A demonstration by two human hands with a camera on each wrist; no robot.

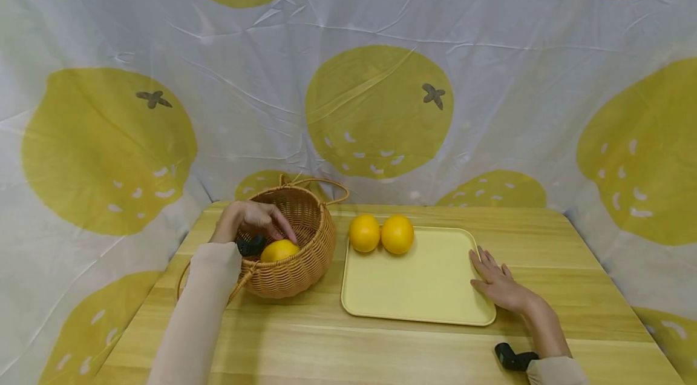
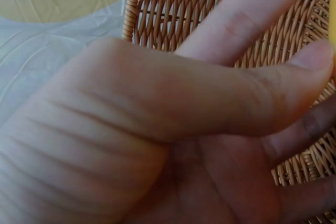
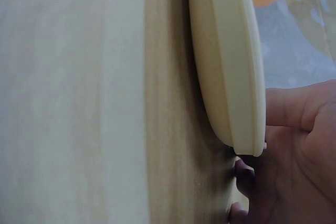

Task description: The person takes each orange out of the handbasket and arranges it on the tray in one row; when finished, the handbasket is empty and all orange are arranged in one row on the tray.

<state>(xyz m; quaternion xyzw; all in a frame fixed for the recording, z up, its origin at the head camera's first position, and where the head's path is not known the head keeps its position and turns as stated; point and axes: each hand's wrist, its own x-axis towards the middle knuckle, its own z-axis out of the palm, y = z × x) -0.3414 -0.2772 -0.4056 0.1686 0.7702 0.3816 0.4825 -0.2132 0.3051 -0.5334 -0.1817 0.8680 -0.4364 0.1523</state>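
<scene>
A brown wicker basket [image 1: 288,279] stands at the left of the table. My left hand [image 1: 258,220] reaches into it with fingers pointing down and holds an orange [image 1: 279,251] near the front rim. In the left wrist view, the thumb tip meets the edge of the orange [image 2: 333,22]; most of that fruit is out of frame. Beside the basket lies a pale yellow tray [image 1: 419,288], with two oranges [image 1: 381,233] touching at its back left corner. My right hand [image 1: 503,285] rests against the tray's right edge, its fingers spread and fairly straight.
The wooden table [image 1: 370,352] bears everything. A basket handle [image 1: 334,188] sticks out toward the back right. Behind hangs a white cloth [image 1: 490,28] with a lemon print. Dark wrist devices, such as the one by the right sleeve [image 1: 514,358], sit at both wrists.
</scene>
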